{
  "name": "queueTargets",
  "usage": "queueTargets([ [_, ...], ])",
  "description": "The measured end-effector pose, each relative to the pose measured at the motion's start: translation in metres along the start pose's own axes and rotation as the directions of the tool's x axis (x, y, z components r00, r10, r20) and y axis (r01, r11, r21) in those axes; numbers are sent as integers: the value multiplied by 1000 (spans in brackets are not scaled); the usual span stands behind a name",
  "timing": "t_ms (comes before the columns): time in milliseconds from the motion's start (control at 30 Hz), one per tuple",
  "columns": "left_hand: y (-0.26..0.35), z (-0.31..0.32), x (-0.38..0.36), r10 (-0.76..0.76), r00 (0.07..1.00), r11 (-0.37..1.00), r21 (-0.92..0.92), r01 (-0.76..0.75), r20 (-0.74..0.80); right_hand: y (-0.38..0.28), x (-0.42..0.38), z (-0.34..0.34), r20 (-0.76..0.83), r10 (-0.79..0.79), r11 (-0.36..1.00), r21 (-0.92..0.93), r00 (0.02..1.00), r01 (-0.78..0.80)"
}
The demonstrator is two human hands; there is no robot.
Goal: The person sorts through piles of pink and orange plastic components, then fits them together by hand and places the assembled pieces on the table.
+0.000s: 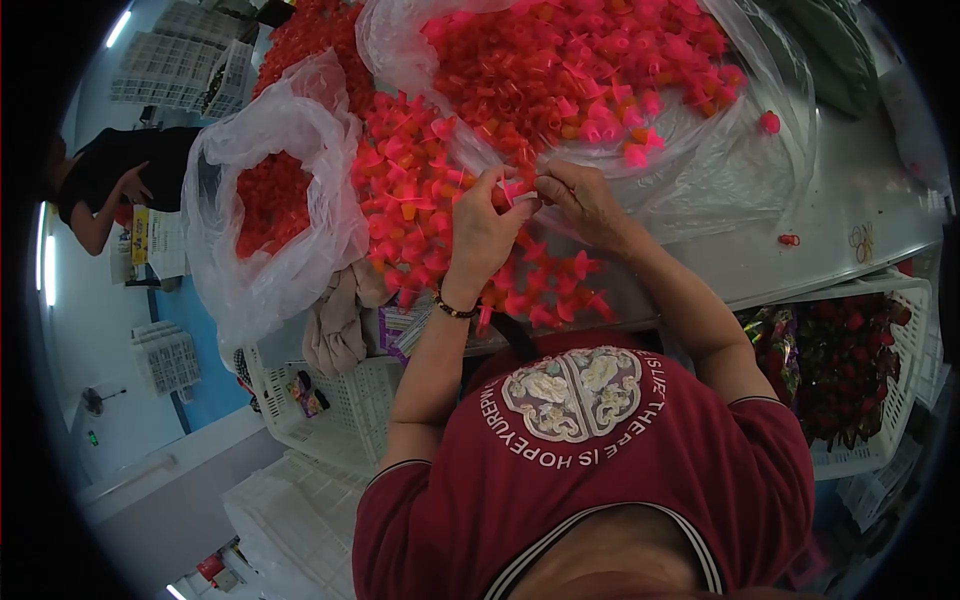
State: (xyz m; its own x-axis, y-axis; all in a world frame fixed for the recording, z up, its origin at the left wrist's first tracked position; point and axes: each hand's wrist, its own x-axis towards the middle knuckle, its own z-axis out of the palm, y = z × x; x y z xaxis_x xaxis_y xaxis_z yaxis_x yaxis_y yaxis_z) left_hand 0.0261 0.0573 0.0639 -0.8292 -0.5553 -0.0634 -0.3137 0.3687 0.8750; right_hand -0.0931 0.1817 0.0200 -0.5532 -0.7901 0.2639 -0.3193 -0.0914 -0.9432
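Nearest, a maroon shirt (640, 480) with a raised, pale embroidered patch is facing the near side of the heap (410, 245), a spread of glossy, flared pink-and-orange plastic pieces. Right of the heap, a white basket (912, 350) is holding dark-red things too shadowed to name. At the heap's right edge, the left hand (483, 230) is pinching a small pink piece (512, 190), mostly being hidden by its fingers. The right hand (585, 205) is meeting it there, fingers curling inward; whether it is gripping anything, I cannot tell. Left of the heap, a crinkled, translucent bag (225, 280) is holding red pieces. Farther left, another person (130, 170) is standing, partly fading into the dark rim.
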Motion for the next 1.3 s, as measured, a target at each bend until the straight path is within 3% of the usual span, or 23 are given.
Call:
queueTargets([
  [200, 10, -8, -4, 69, 989, 995, 66, -78, 128, 5, -2, 4, 21, -106, 990, -91, 994, 107],
  [267, 12, -9, -5, 118, 986, 949, 279, -148, 119, 3, -2, 6, 40, -93, 990, -103, 995, 97],
  [300, 11, -8, -6, 117, 986, 949, 279, -147, 119, 1, -3, 5, 43, -50, 996, -69, 998, 53],
  [367, 6, -2, -9, 263, 964, 882, 394, -260, 47, 4, -4, 6, 48, -8, 999, -39, 999, 10],
  [467, 1, 1, -13, 157, 984, 935, 310, -175, 81, 12, -4, 9, 56, -146, 986, -76, 988, 150],
  [500, -3, 3, -17, 159, 984, 934, 310, -176, 81, 2, -4, 6, 107, -51, 998, -16, 993, 53],
  [533, -7, 7, -22, 79, 994, 983, 160, -92, 81, -4, -3, 5, 163, 38, 998, 38, 986, -45],
  [567, -10, 10, -25, 3, 996, 1000, 6, -4, 92, -4, -3, 7, 162, 33, 999, 35, 986, -39],
  [667, -22, -12, -25, 10, 991, 1000, 16, -13, 133, 3, -4, 14, 159, -29, 992, -113, 987, 48],
  [700, -24, -24, -25, 9, 991, 1000, 16, -11, 136, 7, -2, 12, 90, -103, 970, -210, 991, 120],
  [767, -30, -51, -24, 165, 983, 930, 343, -128, -80, 19, 5, 4, 38, -190, 930, -314, 981, 192],
  [800, -31, -63, -24, 167, 982, 930, 343, -129, -84, 27, 8, -3, -42, -225, 898, -397, 974, 190],
  [833, -31, -75, -26, 166, 970, 885, 461, -67, -177, 33, 9, -5, -120, -263, 862, -474, 957, 177],
  [900, -31, -84, -28, 180, 948, 824, 567, 1, -264, 40, 9, -4, -95, -271, 818, -547, 958, 177],
  [967, -32, -85, -29, 322, 861, 713, 700, 53, -394, 41, 9, -2, -64, -277, 762, -623, 959, 179],
  [1000, -27, -82, -29, 322, 859, 716, 696, 54, -397, 38, 9, 3, -42, -275, 712, -680, 961, 174],
  [1067, -12, -71, -29, 80, 924, 949, 312, 44, -373, 32, 9, 12, -17, -279, 658, -732, 960, 177],
  [1100, -12, -65, -28, 87, 921, 949, 312, 39, -379, 29, 10, 15, 19, -245, 634, -753, 969, 175],
  [1133, -13, -59, -27, -79, 965, 997, 7, 83, -249, 27, 11, 17, 53, -210, 610, -774, 976, 173],
  [1167, -14, -52, -25, -193, 979, 944, -286, 166, -66, 28, 12, 19, 52, -219, 605, -776, 974, 177],
  [1200, -17, -47, -22, -183, 981, 945, -286, 157, -68, 30, 11, 22, 55, -206, 588, -791, 977, 169],
  [1267, -21, -35, -19, -174, 968, 654, -714, 251, 182, 34, 10, 22, 55, -196, 570, -806, 979, 159],
  [1300, -18, -31, -17, -171, 969, 656, -713, 249, 181, 35, 10, 22, 35, -186, 611, -779, 982, 144],
])
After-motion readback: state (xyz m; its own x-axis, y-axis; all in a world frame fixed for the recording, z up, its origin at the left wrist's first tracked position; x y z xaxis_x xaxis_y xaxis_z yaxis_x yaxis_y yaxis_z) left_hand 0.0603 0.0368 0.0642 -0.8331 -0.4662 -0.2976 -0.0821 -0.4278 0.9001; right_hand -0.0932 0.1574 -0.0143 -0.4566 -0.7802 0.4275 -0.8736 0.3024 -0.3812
